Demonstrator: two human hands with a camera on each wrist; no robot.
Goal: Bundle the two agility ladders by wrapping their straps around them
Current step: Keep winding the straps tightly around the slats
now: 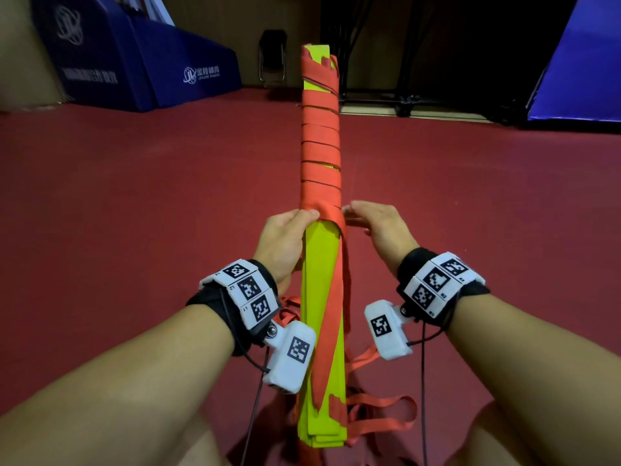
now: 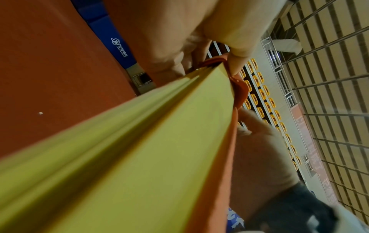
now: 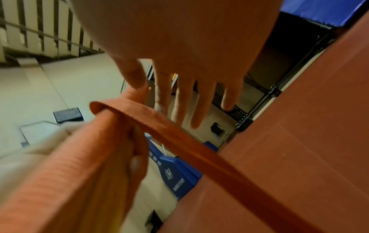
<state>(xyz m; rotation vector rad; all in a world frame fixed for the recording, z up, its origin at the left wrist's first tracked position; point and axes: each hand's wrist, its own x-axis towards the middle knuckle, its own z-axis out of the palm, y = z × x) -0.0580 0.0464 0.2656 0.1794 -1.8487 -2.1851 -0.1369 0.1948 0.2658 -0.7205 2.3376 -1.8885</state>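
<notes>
The left hand [image 1: 285, 237] clamps its fingers on the ladder bundle [image 1: 322, 284], pinning the red strap [image 1: 321, 153]'s last turn; at 3 o'clock the right hand [image 1: 376, 227], fingers apart, holds nothing

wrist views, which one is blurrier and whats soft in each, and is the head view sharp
Head view: sharp on the wrapped ladder bundle, dim room, dark back corner, wide-angle bend at the edges. Left wrist view: the near yellow rungs smear out of focus; the seating behind is crisper. Right wrist view: blurrier, the near red strap and right hand soft.
</notes>
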